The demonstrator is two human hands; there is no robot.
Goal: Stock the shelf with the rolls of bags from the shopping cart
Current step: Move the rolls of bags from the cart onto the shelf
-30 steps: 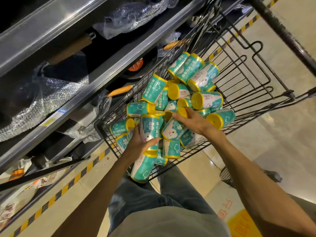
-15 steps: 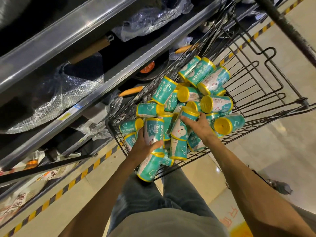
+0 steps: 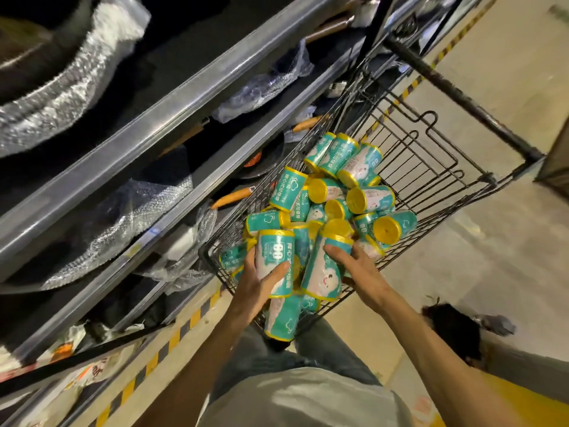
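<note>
cart still full, shelf not yet stocked

the black wire shopping cart (image 3: 431, 155) stands just beside the grey metal shelving (image 3: 172, 109) and holds a loose heap of teal-and-white wrapped rolls of bags with yellow ends (image 3: 354, 192), lying at every angle at its near end. the left hand (image 3: 261, 282) has its fingers and thumb curled round one upright roll marked "80" (image 3: 275, 257), with a second roll (image 3: 283, 315) hanging below the palm, seemingly held in the same grip. the right hand (image 3: 360, 272) grips another roll (image 3: 326, 266) from the side, thumb across its front, fingers wrapped behind; it sits tilted, just above the heap.

no roll of bags shows on any shelf level in view: those tiers carry dark pans with wooden handles (image 3: 234, 197) and bubble wrap (image 3: 123, 217). so the task looks to be in its early part, judging by the heap: a few rolls are in hand, none placed, and well over a dozen wait in the cart. where on the shelf they belong cannot be told from here.
</note>
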